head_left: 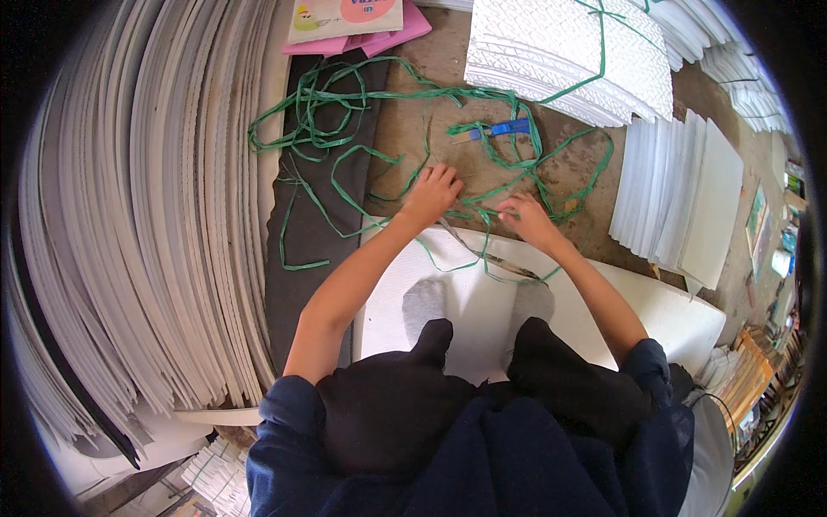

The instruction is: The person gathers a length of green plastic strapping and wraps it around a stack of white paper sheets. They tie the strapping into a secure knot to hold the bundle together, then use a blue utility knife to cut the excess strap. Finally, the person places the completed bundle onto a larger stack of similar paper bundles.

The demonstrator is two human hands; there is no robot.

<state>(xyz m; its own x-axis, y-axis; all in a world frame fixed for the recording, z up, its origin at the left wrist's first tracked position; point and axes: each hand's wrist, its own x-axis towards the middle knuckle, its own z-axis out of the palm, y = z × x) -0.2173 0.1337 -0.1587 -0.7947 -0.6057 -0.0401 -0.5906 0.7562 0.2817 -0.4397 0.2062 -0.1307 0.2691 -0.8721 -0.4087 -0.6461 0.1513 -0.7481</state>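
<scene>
Loose green plastic twine (pixel 340 172) lies tangled over the floor in front of me. My left hand (pixel 433 195) is low over the floor, fingers curled down beside several strands; what lies under the fingertips is hidden. To its right, my right hand (pixel 527 221) has thumb and forefinger brought together on a strand of the twine. Between the hands more strands cross, and a dark thin strip trails toward my feet. Beyond the hands lies a blue utility knife (pixel 500 129) with twine looped around it.
A tall row of stacked white sheets (pixel 155 198) fills the left side. Ahead stands a white textured stack (pixel 560 65) tied with green twine; another sheet stack (pixel 676 189) is at the right. Pink packages (pixel 396 33) lie at the top. My feet rest on a white board (pixel 637 302).
</scene>
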